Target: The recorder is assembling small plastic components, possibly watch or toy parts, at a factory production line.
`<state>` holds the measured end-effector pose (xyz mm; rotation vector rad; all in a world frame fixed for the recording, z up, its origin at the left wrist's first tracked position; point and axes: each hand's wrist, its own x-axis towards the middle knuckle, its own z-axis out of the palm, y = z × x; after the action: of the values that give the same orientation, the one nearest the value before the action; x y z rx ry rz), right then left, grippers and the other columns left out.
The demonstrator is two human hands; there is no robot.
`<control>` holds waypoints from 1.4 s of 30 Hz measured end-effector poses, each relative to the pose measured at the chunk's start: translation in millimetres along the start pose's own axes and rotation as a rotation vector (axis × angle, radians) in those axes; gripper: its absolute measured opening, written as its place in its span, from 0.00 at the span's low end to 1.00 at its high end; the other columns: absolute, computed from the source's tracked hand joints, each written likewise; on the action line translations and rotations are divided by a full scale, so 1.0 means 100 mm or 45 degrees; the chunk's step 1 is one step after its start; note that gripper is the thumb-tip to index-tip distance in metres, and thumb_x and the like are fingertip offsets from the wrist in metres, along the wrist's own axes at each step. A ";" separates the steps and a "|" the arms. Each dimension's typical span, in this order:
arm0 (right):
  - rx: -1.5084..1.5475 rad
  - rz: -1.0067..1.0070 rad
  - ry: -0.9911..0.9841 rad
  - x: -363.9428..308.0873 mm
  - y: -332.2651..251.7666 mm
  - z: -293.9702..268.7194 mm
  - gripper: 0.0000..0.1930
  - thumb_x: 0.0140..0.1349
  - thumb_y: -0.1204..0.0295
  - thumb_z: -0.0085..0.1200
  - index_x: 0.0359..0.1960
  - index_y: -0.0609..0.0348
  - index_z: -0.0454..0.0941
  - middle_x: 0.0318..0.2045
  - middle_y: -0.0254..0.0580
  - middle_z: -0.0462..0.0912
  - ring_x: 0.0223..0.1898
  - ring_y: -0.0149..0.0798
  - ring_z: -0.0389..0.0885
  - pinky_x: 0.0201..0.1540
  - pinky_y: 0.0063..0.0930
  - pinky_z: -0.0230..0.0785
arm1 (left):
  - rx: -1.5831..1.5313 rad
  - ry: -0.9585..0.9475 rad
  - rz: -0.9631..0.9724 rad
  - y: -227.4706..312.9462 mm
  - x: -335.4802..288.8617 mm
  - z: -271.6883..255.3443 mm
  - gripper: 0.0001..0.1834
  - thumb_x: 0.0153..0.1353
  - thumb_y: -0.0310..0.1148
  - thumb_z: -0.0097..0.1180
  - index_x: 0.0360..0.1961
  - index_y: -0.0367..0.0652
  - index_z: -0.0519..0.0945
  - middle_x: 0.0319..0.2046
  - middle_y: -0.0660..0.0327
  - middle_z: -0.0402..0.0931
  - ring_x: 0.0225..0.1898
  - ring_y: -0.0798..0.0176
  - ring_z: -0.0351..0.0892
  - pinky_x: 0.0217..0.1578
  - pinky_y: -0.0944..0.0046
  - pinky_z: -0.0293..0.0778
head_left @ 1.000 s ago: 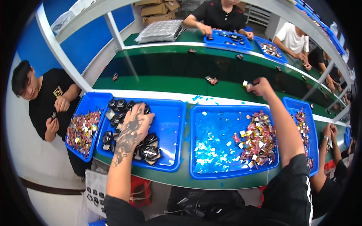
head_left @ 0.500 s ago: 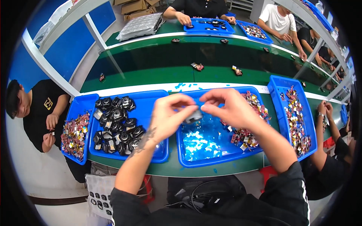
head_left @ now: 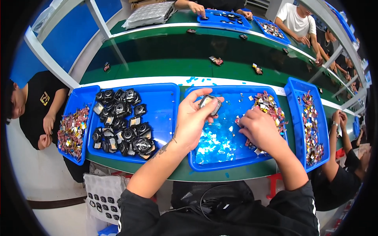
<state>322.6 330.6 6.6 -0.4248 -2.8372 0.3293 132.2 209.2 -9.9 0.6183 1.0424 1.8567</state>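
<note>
Meanwhile, my left hand (head_left: 193, 122) was raised over the near-left part of the middle blue tray (head_left: 220, 161), its fingers curled round a small dark part with a pale face (head_left: 210, 104), pinched between thumb and fingertips at the top of the hand. That part sat clear above the tray floor, touching nothing but the hand. My right hand (head_left: 258, 128) was lower, palm down, with its fingers bent into the heap of small gold and reddish pieces (head_left: 269, 108) on the right side of the same tray; I could not tell whether it had closed on any one of them, since the fingertips were buried under the hand. Pale blue scraps (head_left: 212, 143) lay scattered across the tray floor between my two hands.

Just left of that tray stood a second blue tray (head_left: 165, 118) holding a cluster of black round-faced housings (head_left: 122, 126), well apart from my left hand. A narrower blue bin (head_left: 299, 90) of mixed small pieces stood at the right, and another bin (head_left: 80, 96) of gold and red pieces at the far left, where a person in a black shirt (head_left: 37, 106) sat. All of them rested on the green bench (head_left: 165, 67), along with a few loose parts farther back.
</note>
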 end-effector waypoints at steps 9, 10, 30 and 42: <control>1.400 0.455 0.401 -0.08 -0.22 -0.09 0.08 0.61 0.80 0.56 0.42 0.64 0.77 0.33 0.32 0.77 0.37 0.28 0.75 0.39 0.22 0.68 | 0.022 -0.160 -0.249 0.01 -0.08 0.01 0.09 0.65 0.28 0.56 0.46 0.40 0.79 0.43 0.58 0.78 0.35 0.67 0.79 0.33 0.70 0.75; 1.459 0.443 0.396 -0.10 -0.26 -0.09 0.08 0.65 0.80 0.53 0.44 0.66 0.75 0.34 0.30 0.77 0.37 0.21 0.72 0.38 0.16 0.66 | 0.355 -0.274 -0.036 0.01 -0.09 0.03 0.10 0.64 0.29 0.58 0.46 0.41 0.81 0.45 0.58 0.77 0.37 0.67 0.79 0.35 0.69 0.75; 1.647 0.560 0.463 -0.01 -0.45 0.07 0.04 0.60 0.83 0.58 0.32 0.64 0.76 0.33 0.36 0.80 0.35 0.26 0.80 0.37 0.17 0.74 | 1.153 -0.251 0.635 -0.05 -0.30 0.13 0.07 0.53 0.26 0.69 0.34 0.40 0.86 0.46 0.57 0.75 0.31 0.68 0.80 0.32 0.69 0.76; 0.615 0.345 0.267 -0.12 -0.40 0.01 0.11 0.57 0.84 0.56 0.43 0.64 0.80 0.32 0.41 0.78 0.31 0.34 0.78 0.31 0.24 0.70 | 0.743 -0.199 0.162 -0.10 -0.18 0.04 0.07 0.56 0.24 0.66 0.37 0.35 0.85 0.45 0.57 0.75 0.39 0.68 0.80 0.38 0.69 0.77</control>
<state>323.1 289.5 13.5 -0.6870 -2.3864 0.9355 148.1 197.6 -16.8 1.1717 1.4746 1.5679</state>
